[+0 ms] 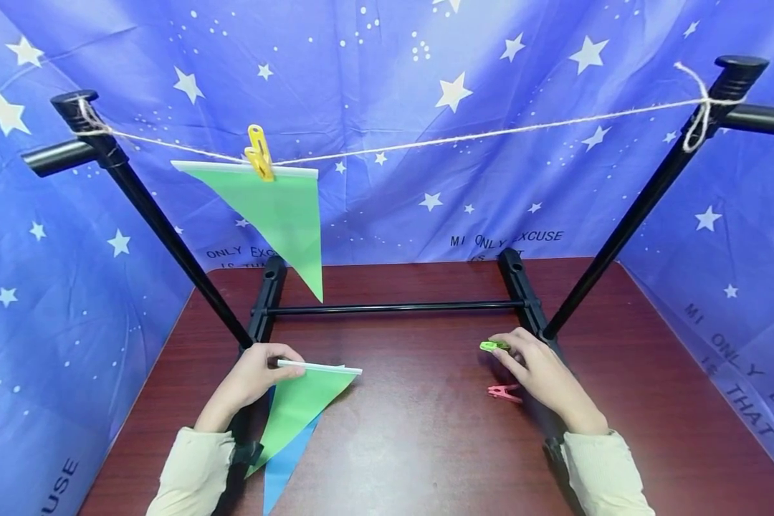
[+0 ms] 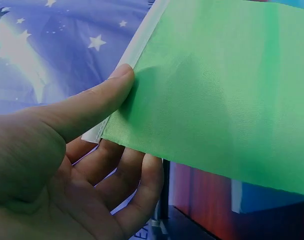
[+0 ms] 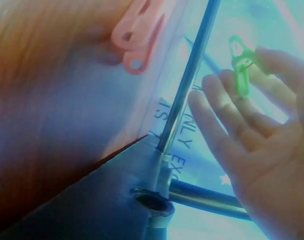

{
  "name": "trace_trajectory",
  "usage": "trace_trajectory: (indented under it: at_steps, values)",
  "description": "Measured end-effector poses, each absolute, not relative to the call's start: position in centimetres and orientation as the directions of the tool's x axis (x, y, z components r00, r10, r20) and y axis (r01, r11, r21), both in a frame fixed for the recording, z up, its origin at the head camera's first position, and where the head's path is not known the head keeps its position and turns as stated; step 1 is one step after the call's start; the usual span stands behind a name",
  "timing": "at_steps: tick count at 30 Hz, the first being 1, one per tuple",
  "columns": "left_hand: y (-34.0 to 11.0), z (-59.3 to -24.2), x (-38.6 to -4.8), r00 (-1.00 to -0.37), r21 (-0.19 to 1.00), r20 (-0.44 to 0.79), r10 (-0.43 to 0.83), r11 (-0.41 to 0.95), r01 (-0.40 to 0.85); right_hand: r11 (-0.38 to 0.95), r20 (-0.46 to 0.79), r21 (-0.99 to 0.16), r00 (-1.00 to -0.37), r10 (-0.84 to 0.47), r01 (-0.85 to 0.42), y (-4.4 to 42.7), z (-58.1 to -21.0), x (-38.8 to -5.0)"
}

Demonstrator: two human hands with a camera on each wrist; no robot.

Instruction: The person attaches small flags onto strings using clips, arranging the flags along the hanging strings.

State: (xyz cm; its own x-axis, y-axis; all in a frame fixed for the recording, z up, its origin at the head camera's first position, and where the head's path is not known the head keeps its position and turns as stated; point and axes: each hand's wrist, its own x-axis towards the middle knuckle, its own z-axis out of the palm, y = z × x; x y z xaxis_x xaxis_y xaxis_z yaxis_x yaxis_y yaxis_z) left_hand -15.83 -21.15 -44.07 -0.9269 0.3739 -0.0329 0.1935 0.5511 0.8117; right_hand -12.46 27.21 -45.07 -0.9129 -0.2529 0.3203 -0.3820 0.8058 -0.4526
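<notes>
Your left hand (image 1: 251, 378) pinches the near green pennant (image 1: 306, 405) at its white band's (image 1: 335, 369) left end, band running left-right, your right hand (image 1: 543, 371) pinching the green clip (image 1: 490, 346) well rightward.

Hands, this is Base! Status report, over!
Left hand pinching green pennant. Right hand holding green clip. Yellow clip holds another pennant on string. Pink clip nearby, seemingly not obstructing.

Blue cloth (image 1: 355, 93) hangs at the back and on both sides, with soft folds. White stars (image 1: 454, 92), big and little, and tiny white dots (image 1: 421, 46) are all over it. Some black words (image 1: 506, 239) are printed low down. The surface (image 1: 393, 283) is dark reddish-brown and shiny, and light makes a pale patch (image 1: 419, 437) near the front.
</notes>
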Motion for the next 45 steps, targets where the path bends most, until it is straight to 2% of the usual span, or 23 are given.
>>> trace_trajectory:
  at_steps: [5, 13, 22, 30, 36, 45]
  values:
    - [-21.2, -43.4, -15.6, -0.921, 0.827, -0.022, 0.389, 0.525, 0.203, 0.781, 0.348, -0.504, -0.914, -0.207, -0.368, 26.7, -44.4, -12.3]
    - [-20.9, -42.3, -15.5, -0.92, 0.854, -0.008, 0.392, 0.482, 0.198, 0.667, 0.291, -0.66, -0.936, -0.197, -0.346, 26.2, -43.2, -12.3]
    - [-20.1, -41.4, -15.5, -0.925, 0.866, 0.021, 0.379, 0.455, 0.206, 0.676, 0.367, -0.618, -0.908, -0.205, -0.402, 25.9, -42.0, -12.3]
    - [-19.2, -40.8, -15.4, -0.931, 0.894, 0.038, 0.363, 0.403, 0.194, 0.633, 0.464, -0.595, -0.855, -0.232, -0.495, 25.3, -40.8, -12.2]
    - [-18.6, -40.6, -15.5, -0.935, 0.904, 0.039, 0.354, 0.385, 0.184, 0.639, 0.486, -0.571, -0.84, -0.243, -0.516, 24.9, -40.2, -12.2]
    - [-17.1, -40.1, -15.6, -0.924, 0.911, 0.075, 0.375, 0.35, 0.216, 0.594, 0.508, -0.612, -0.835, -0.21, -0.522, 24.8, -38.9, -12.0]
